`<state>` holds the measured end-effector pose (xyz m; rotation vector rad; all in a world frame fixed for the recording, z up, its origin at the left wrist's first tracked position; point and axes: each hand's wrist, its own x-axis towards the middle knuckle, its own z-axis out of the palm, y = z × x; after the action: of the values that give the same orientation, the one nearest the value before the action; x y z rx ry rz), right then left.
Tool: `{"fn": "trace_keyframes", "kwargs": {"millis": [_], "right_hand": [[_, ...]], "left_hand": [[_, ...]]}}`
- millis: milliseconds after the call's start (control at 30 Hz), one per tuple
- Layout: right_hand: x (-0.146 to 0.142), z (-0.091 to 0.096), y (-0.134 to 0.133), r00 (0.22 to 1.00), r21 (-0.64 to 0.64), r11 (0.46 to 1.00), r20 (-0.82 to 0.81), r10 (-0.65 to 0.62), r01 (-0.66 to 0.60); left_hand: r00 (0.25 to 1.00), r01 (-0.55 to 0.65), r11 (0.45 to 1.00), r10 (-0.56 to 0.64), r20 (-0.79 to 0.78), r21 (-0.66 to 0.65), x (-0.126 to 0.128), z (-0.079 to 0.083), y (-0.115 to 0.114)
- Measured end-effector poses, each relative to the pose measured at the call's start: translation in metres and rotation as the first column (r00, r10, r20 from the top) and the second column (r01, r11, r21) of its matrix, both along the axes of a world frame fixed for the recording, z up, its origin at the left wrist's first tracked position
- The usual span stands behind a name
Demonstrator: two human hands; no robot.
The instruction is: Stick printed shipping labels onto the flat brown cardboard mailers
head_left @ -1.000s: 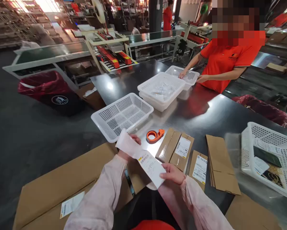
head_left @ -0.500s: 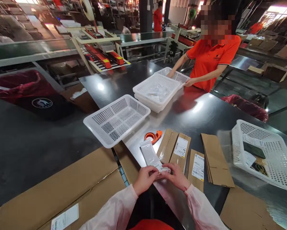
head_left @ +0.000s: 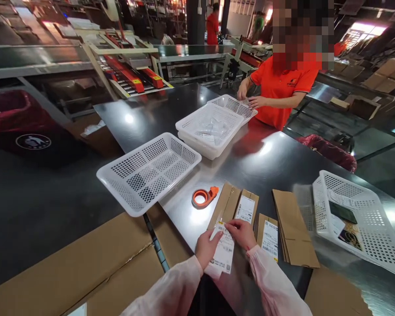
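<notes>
Both hands are nearly closed at the near edge of the steel table (head_left: 276,162): the left hand (head_left: 206,248) and the right hand (head_left: 241,232) each pinch the top edge of one white label (head_left: 224,252), a narrow paper slip printed with barcodes and small text. Beside it lie two labelled brown cartons (head_left: 238,208), a stack of flat brown bags (head_left: 292,228) and one orange tape dispenser (head_left: 204,196). I count four white baskets (head_left: 147,171), and a co-worker (head_left: 283,87) in orange stands at the farthest one.
</notes>
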<state>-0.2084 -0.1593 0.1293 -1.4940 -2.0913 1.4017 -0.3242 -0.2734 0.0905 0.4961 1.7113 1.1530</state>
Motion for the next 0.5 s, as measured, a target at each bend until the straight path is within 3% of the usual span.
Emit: {"fn": "trace_keyframes", "kwargs": {"millis": [167,300,500], "right_hand": [[-0.024,-0.030,0.071,0.979,0.361,0.931,0.163,-0.120,0.054],[-0.038,-0.050,0.111,0.961,0.430,0.898,0.202,-0.191,0.088],[-0.042,-0.071,0.120,0.958,0.509,0.859,0.225,-0.179,0.041]], "left_hand": [[0.999,-0.014,1.000,0.014,-0.029,-0.015,-0.001,-0.017,0.017],[0.998,-0.020,0.998,0.017,-0.054,-0.060,0.003,-0.031,0.013],[0.998,-0.034,0.985,0.024,-0.060,-0.167,0.017,-0.045,-0.017]]}}
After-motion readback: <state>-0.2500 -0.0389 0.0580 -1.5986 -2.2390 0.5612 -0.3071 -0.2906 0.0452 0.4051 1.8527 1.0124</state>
